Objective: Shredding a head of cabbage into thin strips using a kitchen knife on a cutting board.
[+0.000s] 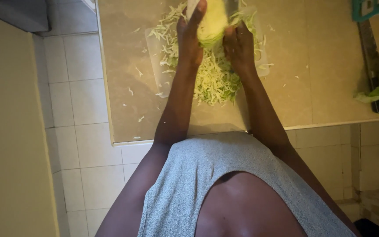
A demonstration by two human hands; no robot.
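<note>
My left hand and right hand clasp the pale green cabbage wedge from both sides, above the shredded cabbage heap on the beige stone counter.

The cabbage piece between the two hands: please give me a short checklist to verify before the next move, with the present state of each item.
1. Left hand grips the cabbage piece: ok, fingers lie along its side.
2. Right hand is on the piece: ok, touching its lower right side.
3. Blade position against the fingers: cannot tell, the top edge of the view cuts it off.
4. Shredded cabbage stays on the cutting board: not ok, some shreds lie on the counter.
5. Knife at the far right is away from both hands: ok.
</note>
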